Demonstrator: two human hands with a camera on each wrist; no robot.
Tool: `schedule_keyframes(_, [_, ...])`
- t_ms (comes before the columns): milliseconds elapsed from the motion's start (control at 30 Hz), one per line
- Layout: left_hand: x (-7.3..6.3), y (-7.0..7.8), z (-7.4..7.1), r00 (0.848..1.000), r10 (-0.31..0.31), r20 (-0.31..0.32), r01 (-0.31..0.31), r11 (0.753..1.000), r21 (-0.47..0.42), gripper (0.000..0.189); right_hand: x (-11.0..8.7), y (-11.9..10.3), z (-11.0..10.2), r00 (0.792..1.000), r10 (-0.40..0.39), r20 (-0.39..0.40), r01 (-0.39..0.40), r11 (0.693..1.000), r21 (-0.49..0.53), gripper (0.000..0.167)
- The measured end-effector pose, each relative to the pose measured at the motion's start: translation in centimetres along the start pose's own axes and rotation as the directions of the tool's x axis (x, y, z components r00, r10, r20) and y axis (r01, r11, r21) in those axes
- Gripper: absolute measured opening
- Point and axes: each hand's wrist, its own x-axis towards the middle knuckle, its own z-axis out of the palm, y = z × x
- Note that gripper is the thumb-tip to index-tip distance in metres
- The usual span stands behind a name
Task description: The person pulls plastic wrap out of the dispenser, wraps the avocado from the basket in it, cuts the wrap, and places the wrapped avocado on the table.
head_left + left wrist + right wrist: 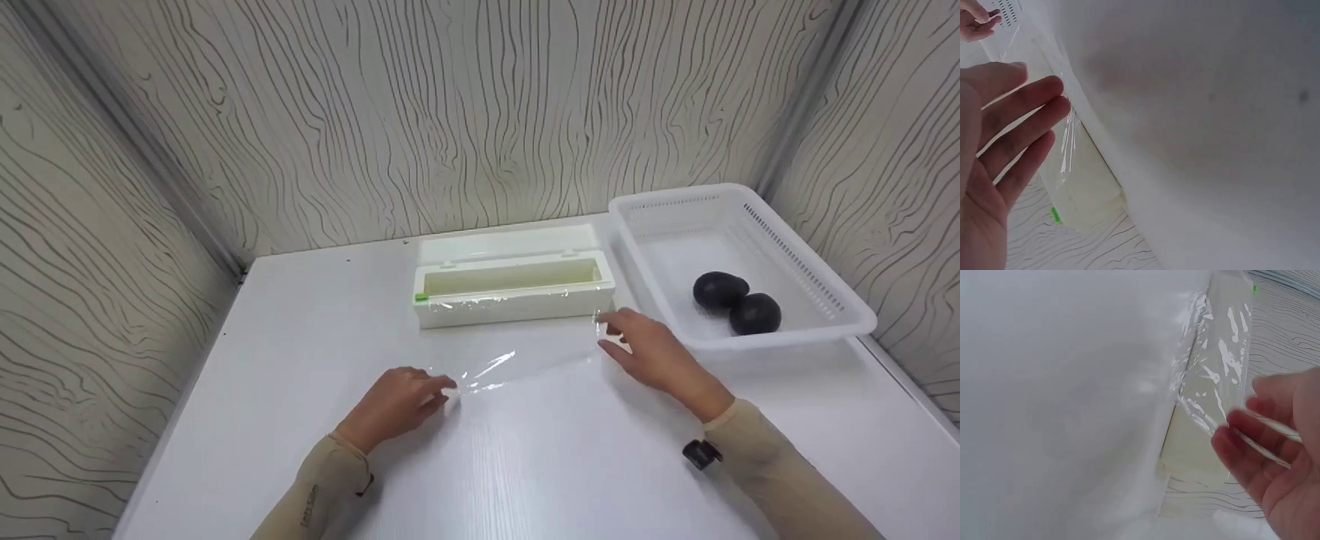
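A sheet of clear plastic wrap (495, 364) stretches from the front of a white wrap dispenser box (517, 309) toward both hands. My left hand (397, 405) pinches its near left corner, where shiny creases fan out from the fingertips. My right hand (652, 352) holds the right edge at its fingertips, close to the box's right front corner. In the right wrist view, creases in the plastic wrap (1221, 363) converge at the fingertips of the right hand (1275, 444). The left wrist view shows the left hand (1010, 124) beside the box, fingers slightly bent.
A white plastic basket (780, 341) at the right holds two dark, rounded fruit-like objects (756, 313). The box's lid (510, 240) lies back toward the wood-patterned wall (450, 127). A green slider (421, 298) sits at the box's left end. Everything stands on a white table (300, 315).
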Motion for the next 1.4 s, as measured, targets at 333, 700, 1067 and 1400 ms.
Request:
schedule_keyframes(333, [3.4, -4.9, -0.7, 0.753, -0.655, 0.064, 0.572, 0.603, -0.556, 0.033, 3.7, 0.7, 0.6, 0.861, 0.492, 0.125, -0.502, 0.787, 0.359, 0.059])
schedule_keyframes(700, [6.1, -5.4, 0.5, 0.723, -0.660, 0.205, 0.527, 0.334, -0.782, 0.039, 6.2, 2.3, 1.1, 0.786, 0.605, 0.123, -0.576, 0.647, 0.499, 0.046])
schedule_keyframes(1067, [6.9, -5.6, 1.1, 0.650, -0.739, 0.177, 0.526, 0.270, -0.807, 0.024, 7.1, 3.5, 1.6, 0.800, 0.564, 0.206, -0.533, 0.509, 0.676, 0.033])
schedule_keyframes(1400, [6.9, -5.2, 0.9, 0.652, -0.714, 0.253, 0.516, 0.174, -0.839, 0.025, 7.3, 3.3, 1.9, 0.785, 0.576, 0.228, -0.521, 0.416, 0.745, 0.038])
